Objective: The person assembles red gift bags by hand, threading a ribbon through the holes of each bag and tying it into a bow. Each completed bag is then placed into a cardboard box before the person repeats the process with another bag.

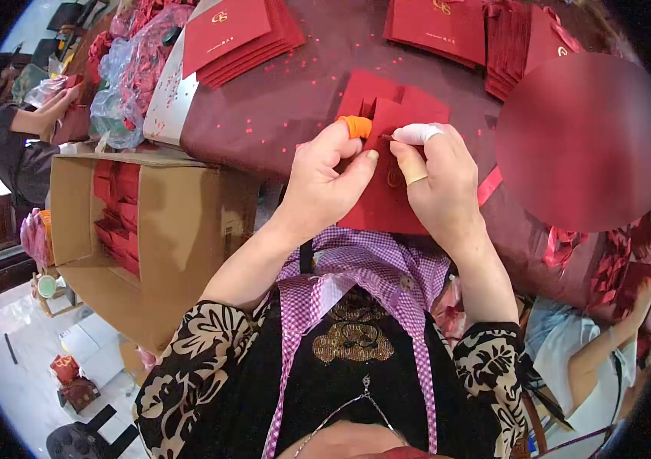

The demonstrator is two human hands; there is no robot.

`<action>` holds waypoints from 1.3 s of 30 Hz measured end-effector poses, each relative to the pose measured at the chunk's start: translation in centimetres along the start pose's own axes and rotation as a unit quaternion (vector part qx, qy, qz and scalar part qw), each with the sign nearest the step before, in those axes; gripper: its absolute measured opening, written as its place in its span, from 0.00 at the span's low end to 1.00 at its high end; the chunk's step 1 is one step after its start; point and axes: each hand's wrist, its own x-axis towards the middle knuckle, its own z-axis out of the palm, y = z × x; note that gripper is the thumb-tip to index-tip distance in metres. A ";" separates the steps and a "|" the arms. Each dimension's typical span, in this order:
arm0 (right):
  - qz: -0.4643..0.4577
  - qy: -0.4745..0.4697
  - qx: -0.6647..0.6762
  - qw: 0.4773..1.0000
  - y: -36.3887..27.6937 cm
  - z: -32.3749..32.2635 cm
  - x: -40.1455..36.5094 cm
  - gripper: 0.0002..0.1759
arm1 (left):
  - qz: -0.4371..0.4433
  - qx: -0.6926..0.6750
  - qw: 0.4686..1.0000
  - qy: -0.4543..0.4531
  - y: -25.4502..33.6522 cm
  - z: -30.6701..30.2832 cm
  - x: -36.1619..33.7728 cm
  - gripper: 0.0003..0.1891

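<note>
A red paper gift bag (386,210) lies flat in front of me at the table's near edge, its gold print partly hidden by my right hand. My left hand (329,176), with an orange cot on the index finger, is curled at the bag's upper edge, index finger and thumb gripping there. Close beside it, my right hand (444,172) pinches something thin and dark red above the bag, too small to name. It has a white cover on the index finger and a tan band on the thumb.
Stacks of red bags (230,38) and more red bags (436,34) lie at the back. A cardboard box (180,252) holding red bags stands left. Red scraps dot the tablecloth (264,115). Other people work at left (15,130) and right (608,344). A blurred circle covers the right side.
</note>
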 end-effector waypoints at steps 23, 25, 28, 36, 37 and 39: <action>0.084 -0.202 0.009 0.976 -1.7 -3.3 2.5 0.03 | 0.182 0.075 0.978 -0.073 0.5 -0.5 0.3 0.05; 0.134 -0.209 0.055 0.967 -1.8 -3.8 2.5 0.04 | 0.174 0.012 0.981 -0.087 0.4 -1.3 0.7 0.03; 0.161 -0.201 0.064 0.964 -2.5 -3.9 2.2 0.05 | 0.155 0.025 0.983 -0.092 0.8 -1.4 0.6 0.04; 0.087 -0.134 0.030 0.987 -2.2 -2.6 0.9 0.08 | 0.229 0.096 0.968 -0.036 -0.1 -0.7 0.6 0.05; 0.066 -0.117 0.016 0.991 -2.2 -2.4 0.7 0.09 | 0.210 0.088 0.974 -0.019 -0.1 -0.5 0.7 0.05; 0.040 -0.133 0.007 0.990 -2.0 -2.9 1.1 0.12 | 0.206 0.095 0.974 -0.023 0.1 -1.0 0.8 0.05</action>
